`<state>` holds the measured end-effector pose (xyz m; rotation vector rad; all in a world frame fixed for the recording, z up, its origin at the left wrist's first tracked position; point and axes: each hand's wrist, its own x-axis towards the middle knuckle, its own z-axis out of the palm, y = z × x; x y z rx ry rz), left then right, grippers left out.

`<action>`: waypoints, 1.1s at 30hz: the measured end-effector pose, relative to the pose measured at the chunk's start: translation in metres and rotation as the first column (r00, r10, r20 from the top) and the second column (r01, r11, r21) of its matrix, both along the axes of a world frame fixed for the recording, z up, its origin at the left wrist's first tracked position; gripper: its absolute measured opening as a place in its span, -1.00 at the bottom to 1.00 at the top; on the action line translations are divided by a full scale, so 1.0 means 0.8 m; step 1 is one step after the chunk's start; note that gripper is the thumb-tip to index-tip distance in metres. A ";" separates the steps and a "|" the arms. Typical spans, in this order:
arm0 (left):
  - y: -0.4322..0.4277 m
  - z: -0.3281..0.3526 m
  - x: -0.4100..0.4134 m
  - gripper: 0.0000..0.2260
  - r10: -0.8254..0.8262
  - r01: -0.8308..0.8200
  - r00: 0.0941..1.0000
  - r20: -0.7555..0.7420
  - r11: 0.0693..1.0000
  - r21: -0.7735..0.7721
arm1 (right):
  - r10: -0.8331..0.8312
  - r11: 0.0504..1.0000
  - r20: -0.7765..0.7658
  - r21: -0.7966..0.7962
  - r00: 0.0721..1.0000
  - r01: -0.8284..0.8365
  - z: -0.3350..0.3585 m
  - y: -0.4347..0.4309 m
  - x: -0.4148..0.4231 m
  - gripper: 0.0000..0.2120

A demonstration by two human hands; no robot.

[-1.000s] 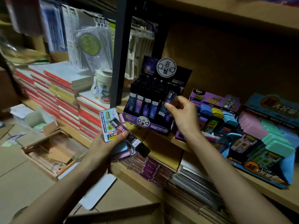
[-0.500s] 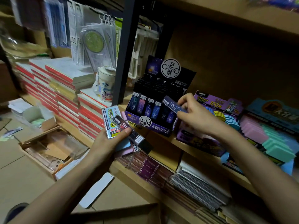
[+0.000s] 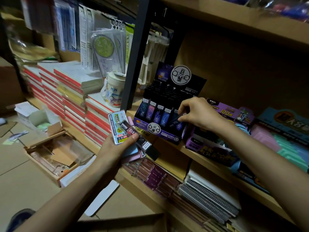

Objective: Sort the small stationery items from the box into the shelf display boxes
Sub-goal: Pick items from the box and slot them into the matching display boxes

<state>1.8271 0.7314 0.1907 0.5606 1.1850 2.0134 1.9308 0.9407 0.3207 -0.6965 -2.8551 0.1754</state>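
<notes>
My left hand [image 3: 117, 148] holds a fan of several small lead cases [image 3: 124, 129] in front of the shelf edge: a clear one with a yellow label on top, a black one, blue and pink ones beneath. My right hand [image 3: 199, 114] pinches one dark purple lead case [image 3: 175, 120] at the front right slot of the purple constellation display box [image 3: 160, 131]. That box stands on the wooden shelf and is filled with rows of similar upright cases.
Right of the display box stand a purple "100" box [image 3: 230, 113] and a blue box of pastel erasers [image 3: 282, 136]. Red-edged notebook stacks [image 3: 70, 97] and a white cup [image 3: 113, 92] sit left of a black post [image 3: 135, 54]. An open cardboard box [image 3: 55, 154] lies on the floor.
My right hand has lowered the purple case from above the box's front row down into the front right slot. My left hand has barely moved with its cases.
</notes>
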 end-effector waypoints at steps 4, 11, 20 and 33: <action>0.000 0.001 -0.002 -0.64 0.010 -0.010 1.000 -0.015 1.000 -0.010 | 0.014 1.000 0.112 -0.003 0.994 -0.013 0.008 0.001 -0.010 -0.89; 0.001 -0.001 0.000 -0.62 0.009 -0.009 1.000 -0.017 1.000 0.003 | -0.114 0.940 -0.141 -0.335 0.983 0.061 0.005 0.004 -0.002 -0.90; 0.005 -0.003 0.003 -0.55 0.021 -0.021 1.000 -0.018 1.000 -0.006 | -0.106 0.926 -0.164 -0.376 0.981 0.037 0.007 0.005 -0.002 -0.90; 0.009 -0.006 -0.001 -0.60 0.036 -0.036 0.999 -0.005 0.999 -0.029 | -0.203 0.886 -0.244 -0.458 0.948 0.072 -0.030 -0.001 -0.006 -0.89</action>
